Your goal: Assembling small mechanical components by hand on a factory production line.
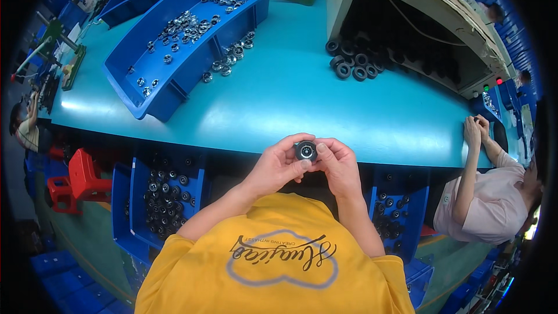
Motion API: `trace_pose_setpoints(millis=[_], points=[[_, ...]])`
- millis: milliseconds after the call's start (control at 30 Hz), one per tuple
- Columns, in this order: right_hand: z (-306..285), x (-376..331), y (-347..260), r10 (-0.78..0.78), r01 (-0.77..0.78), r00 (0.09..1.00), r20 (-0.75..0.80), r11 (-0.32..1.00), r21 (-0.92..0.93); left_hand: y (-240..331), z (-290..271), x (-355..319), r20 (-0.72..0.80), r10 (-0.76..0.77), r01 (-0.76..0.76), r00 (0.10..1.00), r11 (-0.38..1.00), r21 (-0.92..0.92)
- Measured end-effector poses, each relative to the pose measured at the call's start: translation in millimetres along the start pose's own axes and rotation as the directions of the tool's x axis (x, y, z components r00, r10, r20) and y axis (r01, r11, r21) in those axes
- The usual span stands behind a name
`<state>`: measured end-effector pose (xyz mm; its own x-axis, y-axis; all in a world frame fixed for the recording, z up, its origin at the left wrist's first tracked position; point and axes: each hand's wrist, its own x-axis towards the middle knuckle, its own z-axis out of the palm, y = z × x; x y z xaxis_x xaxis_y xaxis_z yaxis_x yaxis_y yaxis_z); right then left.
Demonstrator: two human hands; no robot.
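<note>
Between my two hands, just above the table's near edge, is a small toy wheel [306, 150] with a black tyre and a shiny hub in its middle. My left hand [278, 163] grips it from the left, thumb along its lower rim. From the other side my right hand [337, 166] pinches it, thumb on the tyre's edge. The fingers behind the wheel are partly hidden. Silver hubs [189, 28] lie scattered in a long blue bin [125, 84] at the far left, with several more on the table beside it. Loose black tyres [360, 67] are heaped far right.
The tyres spill from a pale open-fronted box [347, 9] on the teal table [256, 110]. Below the edge, blue crates with black wheels stand at my left [168, 197] and right [395, 215]. A co-worker [488, 197] sits at the right; red stools [87, 177] stand left.
</note>
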<state>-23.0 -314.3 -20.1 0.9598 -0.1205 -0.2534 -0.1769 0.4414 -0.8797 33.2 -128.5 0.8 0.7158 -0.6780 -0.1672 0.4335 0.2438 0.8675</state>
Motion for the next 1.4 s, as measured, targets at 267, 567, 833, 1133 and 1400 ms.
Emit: trace_pose_setpoints(millis=[267, 567, 833, 1133, 1400], points=[[9.0, -3.7, 5.5, -0.164, 0.153, 0.986, -0.041, 0.969, -0.196, -17.4, -4.9, 4.9, -0.094, 0.058, -0.028, 0.994, 0.955, 0.297], [-10.6, -3.3, -3.6, -0.044, 0.043, 0.999, -0.028, 0.999, -0.016, -10.0, 2.6, 6.5, 0.028, 0.031, -0.034, 0.999, 0.992, 0.120], [-3.9, -3.9, 8.1, -0.120, 0.102, 0.989, -0.085, 0.975, -0.197, -14.2, 6.3, 8.6, 0.098, 0.401, -0.329, 0.911, 0.561, 0.760], [-11.3, -6.0, -2.8, -0.058, 0.058, 0.998, -0.011, 0.997, 0.043, -13.7, 1.9, 16.2, 0.023, 0.060, -0.062, 0.998, 0.992, 0.108], [-9.4, -8.0, -8.3, -0.034, 0.034, 0.999, -0.004, 0.998, -0.055, -13.2, 3.2, 13.5, -0.029, 0.115, -0.110, 0.993, 0.984, 0.142]])
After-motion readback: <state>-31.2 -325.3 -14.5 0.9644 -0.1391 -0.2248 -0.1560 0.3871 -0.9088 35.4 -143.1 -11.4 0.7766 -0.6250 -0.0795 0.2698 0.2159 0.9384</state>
